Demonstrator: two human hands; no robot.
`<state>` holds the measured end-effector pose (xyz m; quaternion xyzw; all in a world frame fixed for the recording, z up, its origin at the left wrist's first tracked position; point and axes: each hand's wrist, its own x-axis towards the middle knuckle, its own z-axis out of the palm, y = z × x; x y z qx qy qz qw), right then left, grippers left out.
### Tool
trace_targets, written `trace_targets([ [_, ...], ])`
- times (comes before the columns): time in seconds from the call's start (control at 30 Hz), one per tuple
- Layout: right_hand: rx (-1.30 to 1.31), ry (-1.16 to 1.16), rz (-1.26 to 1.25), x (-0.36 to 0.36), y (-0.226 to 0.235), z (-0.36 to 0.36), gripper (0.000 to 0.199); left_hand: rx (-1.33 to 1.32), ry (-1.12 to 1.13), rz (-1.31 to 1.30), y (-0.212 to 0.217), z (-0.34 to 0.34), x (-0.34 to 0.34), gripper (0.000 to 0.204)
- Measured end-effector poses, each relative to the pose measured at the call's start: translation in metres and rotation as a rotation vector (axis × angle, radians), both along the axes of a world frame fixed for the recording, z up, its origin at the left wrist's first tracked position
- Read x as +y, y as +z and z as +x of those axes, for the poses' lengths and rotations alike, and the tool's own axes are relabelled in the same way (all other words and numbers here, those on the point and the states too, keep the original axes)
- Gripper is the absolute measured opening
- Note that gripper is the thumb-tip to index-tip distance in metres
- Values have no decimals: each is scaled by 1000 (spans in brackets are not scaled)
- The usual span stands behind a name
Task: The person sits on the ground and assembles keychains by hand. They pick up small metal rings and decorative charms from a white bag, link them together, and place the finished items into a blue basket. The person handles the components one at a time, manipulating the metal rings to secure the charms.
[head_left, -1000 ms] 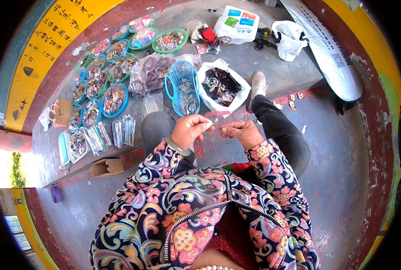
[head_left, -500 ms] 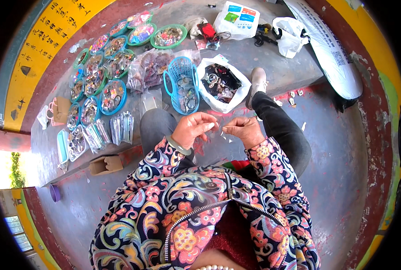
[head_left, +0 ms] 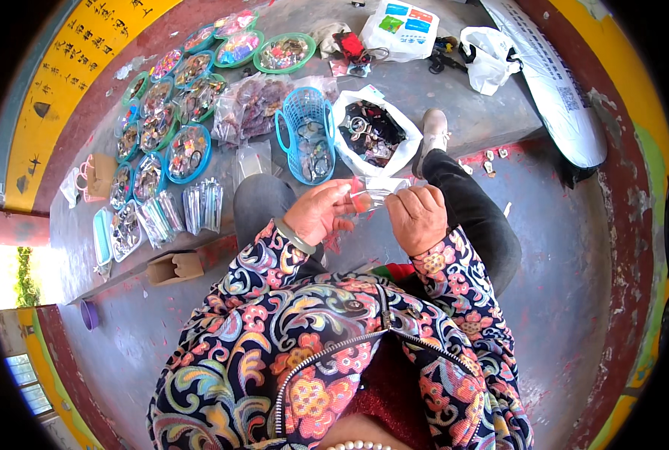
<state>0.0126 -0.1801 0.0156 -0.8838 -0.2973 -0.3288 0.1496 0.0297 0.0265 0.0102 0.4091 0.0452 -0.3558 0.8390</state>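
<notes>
Between my hands a small clear plastic bag [head_left: 381,189] is stretched out and catches the light. My left hand [head_left: 319,214] grips its left end between thumb and forefinger, the other fingers curled loosely below. At the other end my right hand [head_left: 418,219] is closed, knuckles up, on the bag's edge. Whether anything lies inside the bag I cannot make out. Just beyond my hands stand a blue plastic basket [head_left: 309,96] with small packets in it and a white plastic sack [head_left: 411,142] holding dark, mixed trinkets.
Several round trays, one of them a green tray [head_left: 285,73], hold small accessories at the far left. Bundles of slim packets [head_left: 201,206] lie nearer, beside a cardboard box [head_left: 175,268] at the ledge's edge. White bags [head_left: 490,60] and a long wrapped panel [head_left: 548,82] are at the far right.
My hands have gone from fingertips nearly meeting to holding the clear bag spread between them. My right hand has turned knuckles up, and the bag now shows plainly.
</notes>
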Motion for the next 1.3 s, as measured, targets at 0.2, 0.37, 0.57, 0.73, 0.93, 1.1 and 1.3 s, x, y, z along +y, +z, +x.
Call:
trace_targets([
  [0.2,-16,38,-48,2,0,-1,21,-30,-66,42,-2,-4,-3,32],
  [0.37,8,109,-77,6,-3,-5,22,-18,-11,198,-9,-7,-11,25],
  [0.57,89,168,-59,8,-2,-6,30,-78,90,315,-25,-7,-17,17],
  [0.73,512,132,389,3,4,8,50,-180,218,358,-26,-2,-10,18],
  [0.93,1420,193,1254,-13,-15,14,46,-448,115,611,-7,-1,-6,20],
  [1.1,1472,159,1345,-3,-32,8,22,-433,97,556,-13,-6,-10,16],
  [1.3,1422,123,1298,-1,-34,7,17,-215,76,413,-22,-10,-15,12],
])
